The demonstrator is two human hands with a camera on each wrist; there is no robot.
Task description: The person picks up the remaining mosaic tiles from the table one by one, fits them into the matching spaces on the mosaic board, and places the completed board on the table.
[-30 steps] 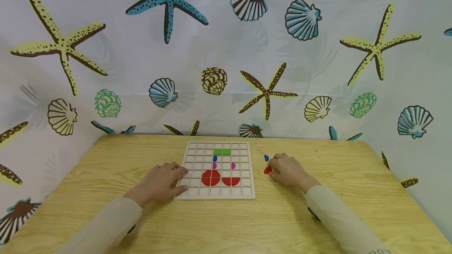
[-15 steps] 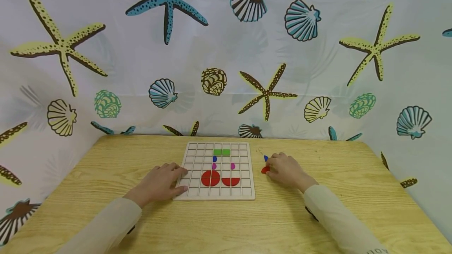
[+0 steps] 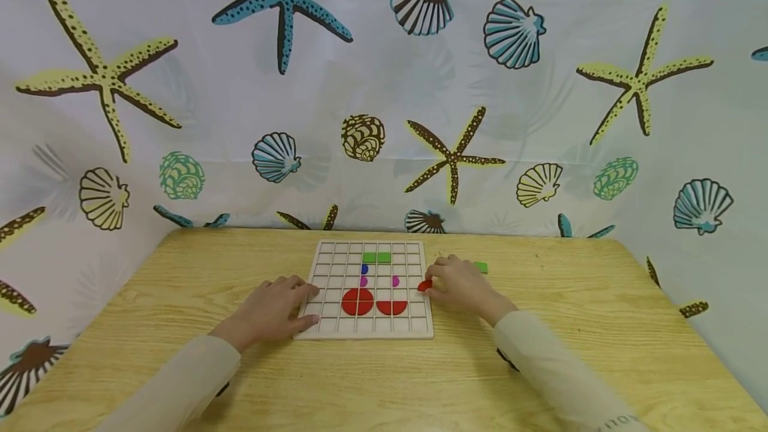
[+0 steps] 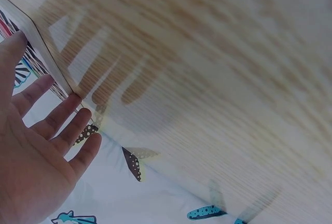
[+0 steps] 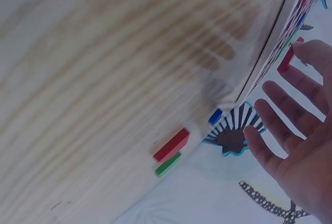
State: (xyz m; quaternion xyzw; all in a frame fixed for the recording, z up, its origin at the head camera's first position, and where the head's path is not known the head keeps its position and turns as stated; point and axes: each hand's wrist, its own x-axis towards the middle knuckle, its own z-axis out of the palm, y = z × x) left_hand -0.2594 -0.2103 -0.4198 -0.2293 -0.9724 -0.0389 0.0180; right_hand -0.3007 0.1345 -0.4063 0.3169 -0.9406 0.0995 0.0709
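Note:
At the right edge of the white grid board (image 3: pixel 336 329), my right hand (image 3: pixel 459 289) pinches a red quarter-circle piece (image 3: pixel 424 285) between thumb and index finger. The right wrist view shows the same red piece (image 5: pixel 289 58) at the fingertips, the other fingers spread. My left hand (image 3: pixel 269 310) rests on the board's left edge with fingers and thumb extended; its palm shows in the left wrist view. On the board lie a red circle (image 3: pixel 350 294), a red half circle (image 3: pixel 392 308), green rectangles (image 3: pixel 370 257), a blue half circle (image 3: pixel 364 269) and small magenta pieces (image 3: pixel 395 281).
A loose green piece (image 3: pixel 481 267) lies right of the board, behind my right hand. The right wrist view also shows a red piece (image 5: pixel 172 145) and a blue piece (image 5: pixel 215 116) on the wooden table (image 3: pixel 384 385). Patterned cloth (image 3: pixel 384 199) hangs around the table.
My right hand has moved left from the table to the board's right edge, carrying the red piece. The green piece is uncovered; the loose blue piece is hidden in the head view. My left hand stays put.

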